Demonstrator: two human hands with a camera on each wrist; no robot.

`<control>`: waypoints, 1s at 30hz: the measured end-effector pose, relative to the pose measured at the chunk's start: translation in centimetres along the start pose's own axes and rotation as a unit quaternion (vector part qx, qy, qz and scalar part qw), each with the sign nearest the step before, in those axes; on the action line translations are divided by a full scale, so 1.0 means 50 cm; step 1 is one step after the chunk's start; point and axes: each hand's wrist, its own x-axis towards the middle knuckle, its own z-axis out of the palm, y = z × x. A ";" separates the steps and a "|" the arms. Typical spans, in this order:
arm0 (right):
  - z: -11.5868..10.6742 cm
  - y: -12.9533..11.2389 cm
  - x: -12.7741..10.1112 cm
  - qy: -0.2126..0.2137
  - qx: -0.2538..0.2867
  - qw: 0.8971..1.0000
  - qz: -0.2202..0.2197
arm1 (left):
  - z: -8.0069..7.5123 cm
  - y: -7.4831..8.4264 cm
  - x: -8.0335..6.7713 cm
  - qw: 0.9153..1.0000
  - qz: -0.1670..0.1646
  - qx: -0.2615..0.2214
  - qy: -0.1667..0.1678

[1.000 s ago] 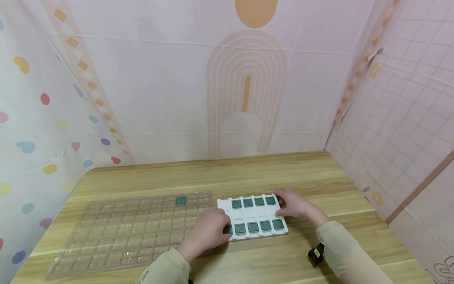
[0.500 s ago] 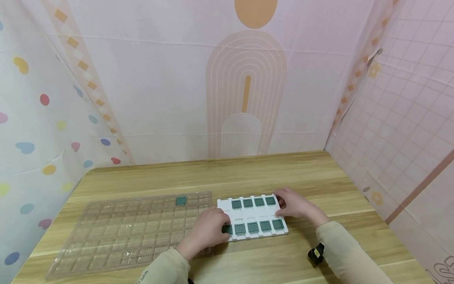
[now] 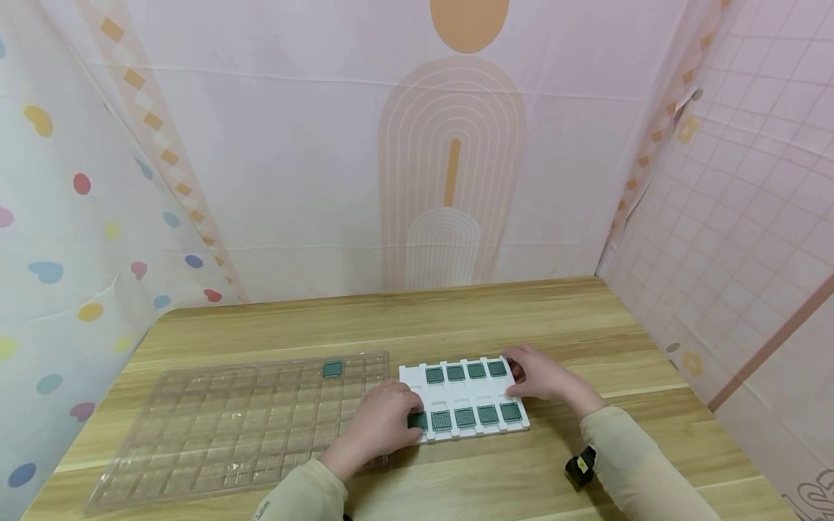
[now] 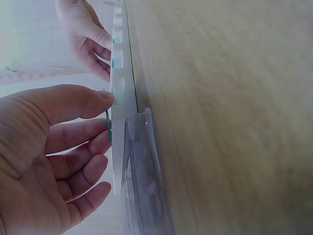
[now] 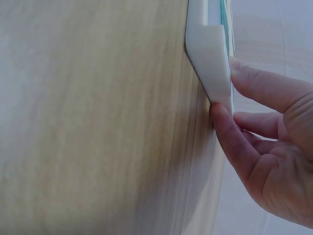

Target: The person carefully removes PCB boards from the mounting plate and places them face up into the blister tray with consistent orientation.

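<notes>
A white slotted tray point(image 3: 461, 391) lies on the table, with small green circuit boards point(image 3: 465, 417) in two rows along its long sides. At the tray's near left corner my left hand point(image 3: 384, 416) pinches one green circuit board point(image 4: 108, 125) between thumb and fingers; in the left wrist view that board stands slightly off the tray's face. My right hand point(image 3: 537, 373) grips the tray's right end, thumb on top and a fingertip at the lower edge in the right wrist view. Part of the pinched board is hidden by my left fingers.
To the left lies a clear plastic blister tray point(image 3: 260, 412) with many pockets, its right end next to the white tray. One green circuit board point(image 3: 332, 369) sits in a far pocket. Patterned cloth point(image 3: 313, 181) hangs behind the wooden table point(image 3: 482, 477).
</notes>
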 end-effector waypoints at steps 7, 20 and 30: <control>0.000 -0.003 -0.001 0.002 -0.003 1.000 -0.001 | 0.002 -0.001 -0.002 1.000 0.001 -0.011 0.024; -0.001 -0.005 -0.003 0.001 0.003 1.000 0.003 | -0.011 -0.020 -0.003 0.998 -0.022 -0.037 0.053; 0.001 -0.002 -0.002 0.001 0.010 1.000 0.007 | -0.036 -0.037 0.005 0.995 -0.055 -0.046 0.063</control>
